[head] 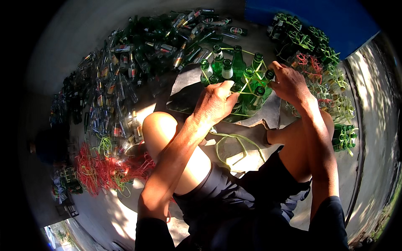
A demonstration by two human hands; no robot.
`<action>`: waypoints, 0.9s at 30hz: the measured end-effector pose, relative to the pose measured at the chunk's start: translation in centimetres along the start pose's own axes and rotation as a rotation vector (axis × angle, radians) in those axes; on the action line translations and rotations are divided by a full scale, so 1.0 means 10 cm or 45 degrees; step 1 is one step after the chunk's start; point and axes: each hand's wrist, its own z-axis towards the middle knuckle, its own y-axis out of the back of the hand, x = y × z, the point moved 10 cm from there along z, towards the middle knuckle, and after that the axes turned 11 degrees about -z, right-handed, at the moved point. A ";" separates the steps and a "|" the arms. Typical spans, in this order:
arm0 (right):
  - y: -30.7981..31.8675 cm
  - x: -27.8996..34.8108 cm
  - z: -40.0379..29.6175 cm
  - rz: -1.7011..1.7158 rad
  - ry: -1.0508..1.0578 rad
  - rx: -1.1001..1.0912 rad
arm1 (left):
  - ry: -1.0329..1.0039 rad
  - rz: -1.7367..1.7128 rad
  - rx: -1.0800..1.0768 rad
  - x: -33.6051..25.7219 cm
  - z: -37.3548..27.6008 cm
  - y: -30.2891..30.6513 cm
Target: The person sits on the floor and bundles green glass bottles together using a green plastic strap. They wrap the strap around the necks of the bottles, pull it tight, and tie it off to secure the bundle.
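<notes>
A cluster of upright green glass bottles (238, 64) stands in front of my knees on a dark, ragged-edged sheet (185, 94). Yellow-green plastic strapping (246, 83) runs around and between the bottle necks. My left hand (216, 100) is at the near left side of the cluster, its thumb and fingers closed at the strapping beside a bottle neck. At the right side my right hand (289, 81) has its thumb and fingers around the neck of an outer bottle, where the strapping passes. Whether it grips the strap or the glass is hard to tell. A loose yellow-green strap (232, 136) loops on the floor between my legs.
A large heap of loose glass bottles (125, 69) spreads from the far side to the left. Tangled red plastic strapping (106, 171) lies at left. Strapped bottle bundles (333, 84) stand along the right, near a blue panel (314, 18). A dark groove (361, 141) crosses the concrete floor.
</notes>
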 end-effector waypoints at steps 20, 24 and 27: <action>0.12 0.68 -0.32 0.539 0.403 -0.152 | -0.256 0.861 0.759 -0.56 0.42 -0.25; 0.07 0.64 -0.31 0.524 0.400 -0.125 | -0.217 0.898 0.916 -0.64 0.60 -0.37; 0.06 0.62 -0.30 0.510 0.386 -0.119 | -0.174 0.936 0.984 -0.71 0.70 -0.42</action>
